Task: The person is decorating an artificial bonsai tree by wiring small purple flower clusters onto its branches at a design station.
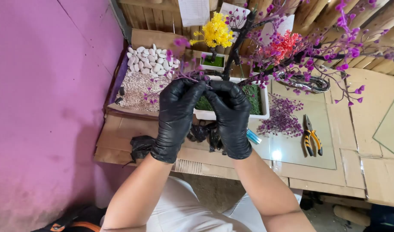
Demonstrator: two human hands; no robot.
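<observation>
Purple tree [291,51] stood in the white planter [262,112] at mid-worktop [351,167]. Your left hand [176,115] and right hand [231,118], both gloved, pinched a low branch [186,75] together, likely steadying it. Pliers [310,138] lay near, right.

Both hands gloved: left hand [176,116] and right hand [231,118] in matte black disposable gloves, thin and close-fitting, creased at knuckles and fingers. Cuffs end just past the wrists, slightly rolled and wrinkled at the edge. Forearms bare, no sleeves, watch or bands visible. White garment [184,212] over the lap below.
</observation>
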